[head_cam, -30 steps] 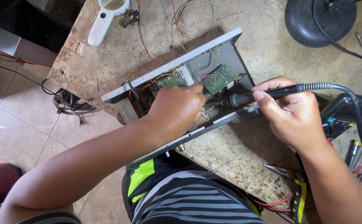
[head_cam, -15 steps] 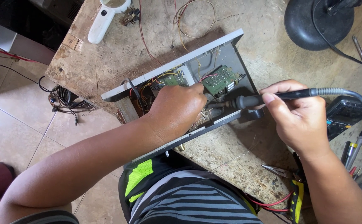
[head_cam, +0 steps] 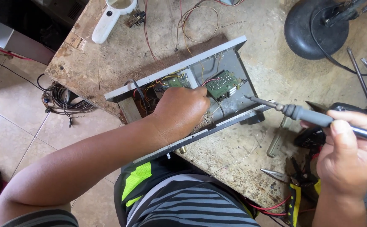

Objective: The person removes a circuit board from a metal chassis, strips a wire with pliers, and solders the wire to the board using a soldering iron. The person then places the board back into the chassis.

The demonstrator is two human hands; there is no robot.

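While the left hand (head_cam: 182,112) sat knuckles-up inside the open grey chassis (head_cam: 234,90), its fingers were hidden, so grip couldn't be told. Right hand (head_cam: 351,155) clenched the soldering iron (head_cam: 301,112); handle end cut off at the frame edge. Iron lay near-horizontal, tip pointing left at the chassis's right rim, just short of the green circuit board (head_cam: 222,83). Pliers (head_cam: 295,176) lay near the right hand, black round lamp base (head_cam: 316,28) beyond.

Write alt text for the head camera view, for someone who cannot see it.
A left hand reaches into an open grey electronics chassis on a worn wooden bench, while the right hand holds a soldering iron beside it.
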